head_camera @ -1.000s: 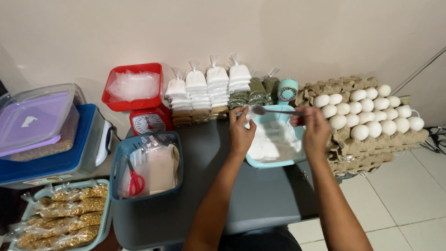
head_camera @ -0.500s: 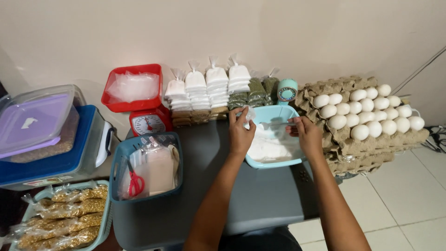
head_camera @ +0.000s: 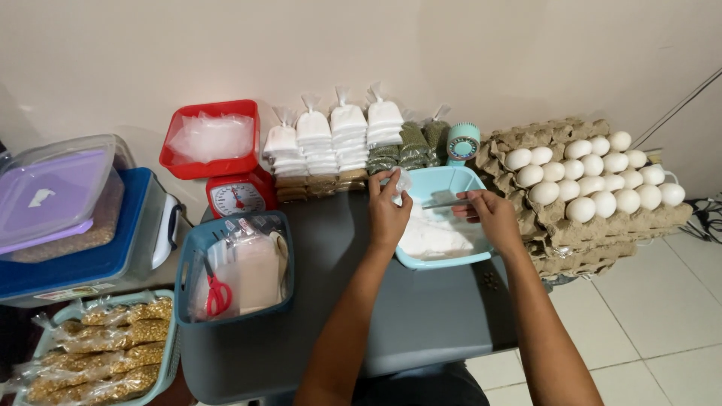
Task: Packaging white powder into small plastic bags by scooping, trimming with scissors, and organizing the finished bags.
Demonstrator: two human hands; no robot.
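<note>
Left hand [head_camera: 387, 214] is closed on a small clear plastic bag [head_camera: 401, 183], pinched at the near-left rim of the light-blue tub [head_camera: 481, 252]. Right hand [head_camera: 489, 214] is clamped on a spoon handle [head_camera: 445, 203], held level over the tub. White powder [head_camera: 430, 239] is heaped inside the tub, directly below and between both hands. Tub is set on the grey bench [head_camera: 421, 316], just beside the egg trays [head_camera: 594, 188]. Filled white bags [head_camera: 331, 139] are stacked behind it, by the red scale [head_camera: 237, 197].

My only view sits on the head, tilted down and forward, fairly close over the tabletop [head_camera: 421, 308], wall behind, I think.
</note>
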